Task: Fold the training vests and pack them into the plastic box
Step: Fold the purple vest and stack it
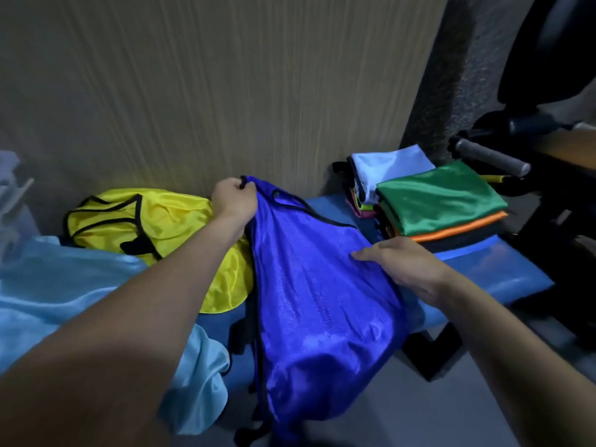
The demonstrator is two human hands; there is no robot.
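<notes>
The left hand (233, 197) has its fingers curled tight round the black-trimmed top edge of the blue vest (317, 285), while the right hand (398, 261) lies with fingers nearly straight, pressing the cloth flat at about three o'clock. The vest sprawls over the blue bench (503, 272), long axis running from twelve, where its neck points, to six, hem hanging off the near edge. This looks like the start of a fold, and the next move likely calls for squaring the cloth; the folded stack (442, 201) waits at two o'clock

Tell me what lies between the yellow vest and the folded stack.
In the head view, the blue vest, gripped by the left hand, lies between the yellow vest and the folded stack.
</notes>
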